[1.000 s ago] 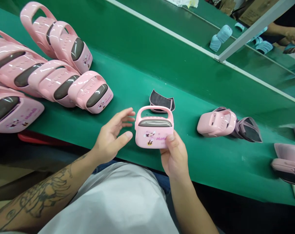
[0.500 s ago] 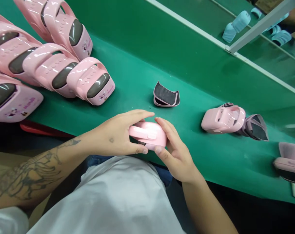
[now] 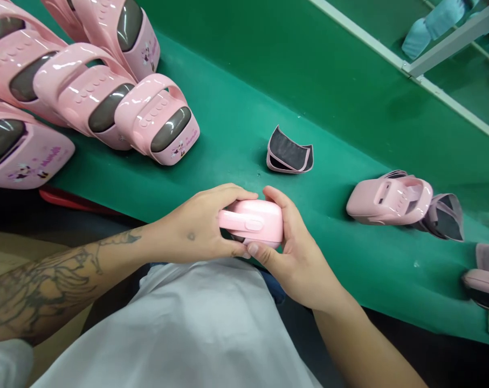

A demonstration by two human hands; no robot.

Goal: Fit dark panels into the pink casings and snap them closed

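Note:
A glossy pink plastic housing with a loop handle (image 3: 264, 221) is held between my two hands close to my body. My left hand (image 3: 204, 223) closes round its handle side, the thumb along the near edge. My right hand (image 3: 295, 250) grips the other end, with thumb in front and fingers behind. A dark part shows just under the handle; the underside is hidden. Beyond my hands a curved dark panel piece with pinkish edges (image 3: 290, 152) lies on the green work surface (image 3: 228, 156).
Several finished-looking pink housings with dark windows and printed fronts (image 3: 157, 121) stand crowded at the left. To the right lies another pink housing (image 3: 390, 199) beside stacked dark curved pieces (image 3: 446, 218). A green wall with a metal rail (image 3: 361, 35) borders the back.
My view has shifted slightly, so the things on the surface sit differently in it. My right thumb has slid left along the housing's near edge, towards my left thumb.

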